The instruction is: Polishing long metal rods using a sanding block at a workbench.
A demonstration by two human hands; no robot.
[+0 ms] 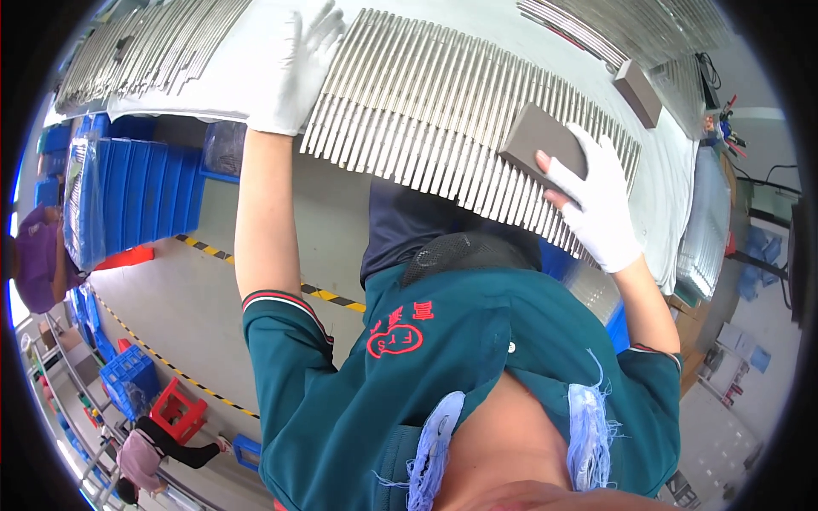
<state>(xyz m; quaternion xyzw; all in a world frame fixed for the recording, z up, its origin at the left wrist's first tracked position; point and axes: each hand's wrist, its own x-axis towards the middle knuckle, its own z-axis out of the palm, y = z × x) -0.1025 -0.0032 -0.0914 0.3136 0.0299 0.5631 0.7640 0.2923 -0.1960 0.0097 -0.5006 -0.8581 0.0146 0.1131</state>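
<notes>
- A row of slim silver metal rods (409, 94) is laid side by side on a white-covered table (217, 81), their near ends overhanging the edge.
- On the right part of this row, a flat grey-brown block (532, 136) is laid across the rods.
- The block is gripped by the right hand (596, 200), gloved in white with two bare fingertips; its fingers are bent around the block, with the bare tips pressed onto it.
- The left end of the row is flanked by the white-gloved left hand (298, 72), slightly blurred; its fingers are stretched out and nothing is seen pinched, though whether the outermost rod is touched cannot be told.
- A second grey-brown block (639, 95) is placed beyond the row, to the right.
- More rods are grouped at the far left (162, 51) and far right (571, 34) of the table.
- Blue plastic bins (149, 187) are stacked at the left, below table level.
- The floor is marked with black-and-yellow tape (332, 298); a red stool (179, 411) is set farther off, near a person in pink (141, 456).
</notes>
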